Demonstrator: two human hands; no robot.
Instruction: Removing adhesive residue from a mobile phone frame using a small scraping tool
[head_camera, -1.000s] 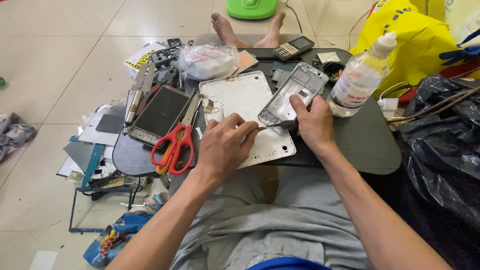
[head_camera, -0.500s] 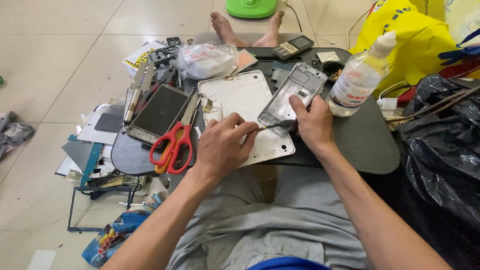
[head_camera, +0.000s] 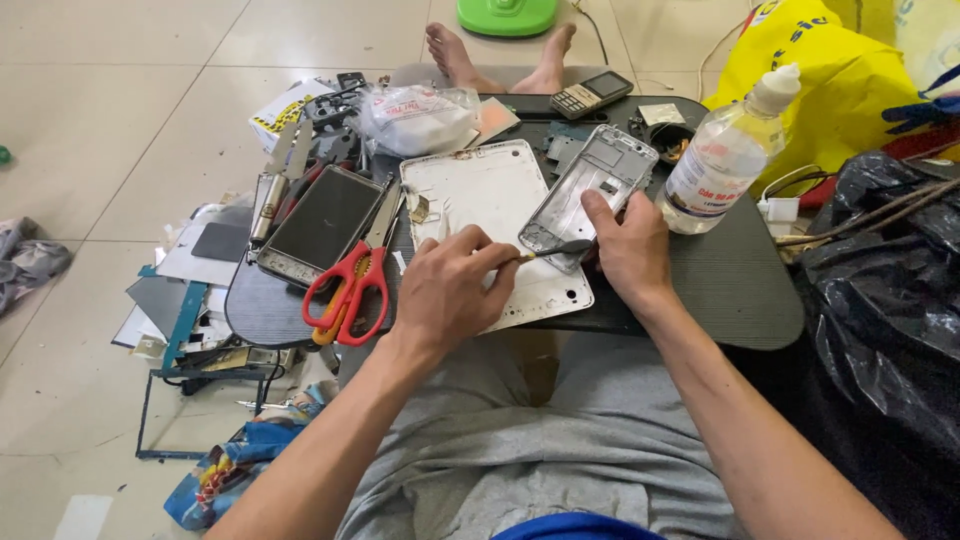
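Item: phone frame (head_camera: 592, 192) on our lap table (head_camera: 740, 290), long axis toward one o'clock. Our right hand (head_camera: 628, 250) clamps its near end, fingers pressed together. Our left hand (head_camera: 448, 290) pinches a thin tool (head_camera: 548, 250), tip pointing three o'clock, touching the frame's corner.

Landmark: I place everything against the white tablet back (head_camera: 490, 215) lying mid-table.
Dark screen: I see a black glass screen in a metal frame (head_camera: 322, 222) just left of it, tilted.
Plastic bag: a clear crinkled packet with red print (head_camera: 420, 115) sits beyond its far left corner.
Bottle label: a white label with red print wraps the clear bottle (head_camera: 722, 165) well to its right.
Small box: a white box with yellow-black stripes (head_camera: 285, 105) lies far left beyond it.
Keypad phone: a small screen on a grey handset (head_camera: 592, 94) lies beyond it.
Yellow bag: a printed yellow bag (head_camera: 830, 80) stands far right.
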